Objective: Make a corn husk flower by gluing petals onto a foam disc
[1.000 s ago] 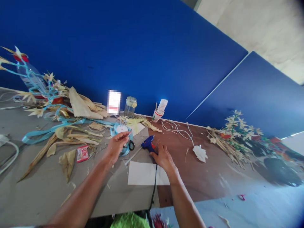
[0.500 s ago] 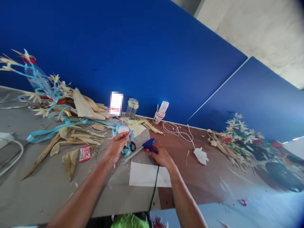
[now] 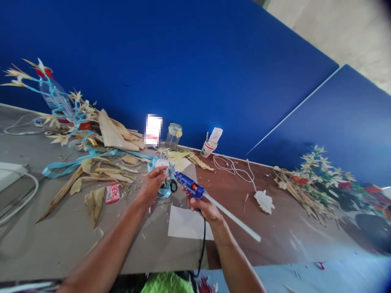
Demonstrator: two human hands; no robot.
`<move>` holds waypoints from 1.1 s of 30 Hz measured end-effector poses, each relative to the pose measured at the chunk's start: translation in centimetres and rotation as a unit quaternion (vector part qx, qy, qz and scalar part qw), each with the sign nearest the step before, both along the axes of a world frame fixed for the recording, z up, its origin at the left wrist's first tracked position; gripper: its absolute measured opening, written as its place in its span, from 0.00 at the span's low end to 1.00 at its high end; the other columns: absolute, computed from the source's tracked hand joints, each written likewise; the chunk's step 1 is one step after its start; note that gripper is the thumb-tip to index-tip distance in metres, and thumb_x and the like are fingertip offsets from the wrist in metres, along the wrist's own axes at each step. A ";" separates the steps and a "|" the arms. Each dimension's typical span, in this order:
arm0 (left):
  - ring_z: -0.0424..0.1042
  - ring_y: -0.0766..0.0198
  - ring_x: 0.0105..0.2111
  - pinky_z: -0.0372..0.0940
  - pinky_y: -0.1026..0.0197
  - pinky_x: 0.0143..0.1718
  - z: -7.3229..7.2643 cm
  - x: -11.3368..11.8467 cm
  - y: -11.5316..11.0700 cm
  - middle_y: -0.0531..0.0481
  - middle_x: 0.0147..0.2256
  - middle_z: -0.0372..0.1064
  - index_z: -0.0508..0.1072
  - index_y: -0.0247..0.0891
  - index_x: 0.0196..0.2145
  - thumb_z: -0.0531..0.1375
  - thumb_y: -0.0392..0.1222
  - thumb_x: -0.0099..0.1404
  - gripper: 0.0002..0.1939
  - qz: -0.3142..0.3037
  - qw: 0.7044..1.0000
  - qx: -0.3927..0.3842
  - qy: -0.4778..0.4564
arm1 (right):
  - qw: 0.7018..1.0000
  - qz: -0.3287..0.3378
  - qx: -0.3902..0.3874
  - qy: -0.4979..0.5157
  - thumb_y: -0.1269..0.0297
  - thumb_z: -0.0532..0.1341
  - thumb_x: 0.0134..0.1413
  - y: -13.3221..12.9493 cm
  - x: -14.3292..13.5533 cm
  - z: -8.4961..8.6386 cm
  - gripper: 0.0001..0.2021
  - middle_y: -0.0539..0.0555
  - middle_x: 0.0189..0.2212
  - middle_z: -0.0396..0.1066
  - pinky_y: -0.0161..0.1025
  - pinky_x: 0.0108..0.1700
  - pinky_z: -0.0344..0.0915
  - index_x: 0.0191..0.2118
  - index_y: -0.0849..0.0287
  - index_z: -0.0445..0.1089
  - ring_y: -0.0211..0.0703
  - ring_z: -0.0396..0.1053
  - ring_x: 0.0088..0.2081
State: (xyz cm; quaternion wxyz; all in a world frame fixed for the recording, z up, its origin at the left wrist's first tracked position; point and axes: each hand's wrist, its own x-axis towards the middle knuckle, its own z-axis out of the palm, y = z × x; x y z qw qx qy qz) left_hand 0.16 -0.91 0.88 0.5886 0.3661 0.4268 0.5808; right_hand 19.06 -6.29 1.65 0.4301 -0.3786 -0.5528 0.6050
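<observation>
My right hand is wrapped round a blue glue gun, whose nozzle points left and up. A long whitish glue stick sticks out of its back end. My left hand is pinched close to the nozzle, and the small thing between its fingertips is too small to make out. Just behind the left fingers sit a white round object and loops of light blue ribbon. The black scissor handle shows between the left hand and the gun.
White paper lies below the hands. Dried husks, blue ribbon and a red packet are left. Behind stand a clear jar and a cup. Crumpled tissue and husk flowers are right.
My right hand has lifted the glue gun and turned it, so its nozzle is now by my left fingers and the glue stick points back right. My left hand stays pinched in nearly the same place.
</observation>
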 end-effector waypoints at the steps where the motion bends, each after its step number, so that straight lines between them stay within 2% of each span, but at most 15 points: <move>1: 0.64 0.69 0.25 0.57 0.66 0.25 0.1 0.0 -0.1 0.53 0.25 0.66 0.75 0.37 0.35 0.63 0.42 0.48 0.14 0.004 1.000 0.004 0.005 | 1.000 -0.008 0.009 -0.011 0.52 0.65 0.43 0.0 -0.2 -0.2 0.20 0.47 0.21 0.63 0.34 0.23 0.54 0.42 0.58 0.70 0.32 0.55 0.19; 6: 0.64 0.68 0.25 0.55 0.65 0.25 0.7 0.4 -0.5 0.53 0.25 0.67 0.75 0.37 0.35 0.64 0.44 0.48 0.16 0.009 0.999 0.009 0.033 | 0.993 -0.040 0.064 -0.095 0.52 0.64 0.44 -0.1 -0.1 -0.6 0.21 0.53 0.31 0.68 0.34 0.24 0.58 0.43 0.58 0.71 0.34 0.60 0.22; 10: 0.64 0.67 0.25 0.56 0.64 0.26 0.8 0.5 -0.6 0.52 0.26 0.69 0.76 0.37 0.35 0.65 0.46 0.46 0.17 -0.005 0.999 0.011 0.033 | 0.986 -0.078 0.079 -0.128 0.53 0.64 0.44 -0.3 0.0 -0.8 0.20 0.55 0.33 0.70 0.35 0.30 0.63 0.43 0.58 0.71 0.40 0.65 0.30; 16: 0.65 0.67 0.26 0.57 0.64 0.27 0.5 0.4 -0.5 0.52 0.27 0.70 0.76 0.38 0.36 0.65 0.45 0.47 0.16 -0.032 0.999 0.012 0.021 | 0.981 -0.084 0.101 -0.145 0.53 0.63 0.46 -0.4 -0.2 -1.3 0.18 0.56 0.35 0.71 0.40 0.37 0.66 0.42 0.58 0.72 0.45 0.68 0.35; 22: 0.65 0.67 0.28 0.58 0.64 0.31 0.6 0.5 -0.5 0.51 0.29 0.71 0.76 0.37 0.36 0.65 0.42 0.48 0.15 -0.027 0.999 0.019 0.017 | 0.975 -0.076 0.115 -0.177 0.54 0.62 0.47 -0.3 -0.3 -1.1 0.18 0.56 0.33 0.72 0.39 0.34 0.65 0.43 0.58 0.72 0.44 0.67 0.32; 33: 0.65 0.68 0.27 0.58 0.64 0.30 0.5 0.5 -0.5 0.52 0.28 0.71 0.76 0.38 0.35 0.66 0.42 0.47 0.15 -0.027 0.999 0.020 0.003 | 0.961 -0.091 0.150 -0.213 0.57 0.60 0.49 -0.6 -0.8 -0.6 0.14 0.55 0.32 0.72 0.37 0.32 0.64 0.39 0.59 0.72 0.42 0.67 0.30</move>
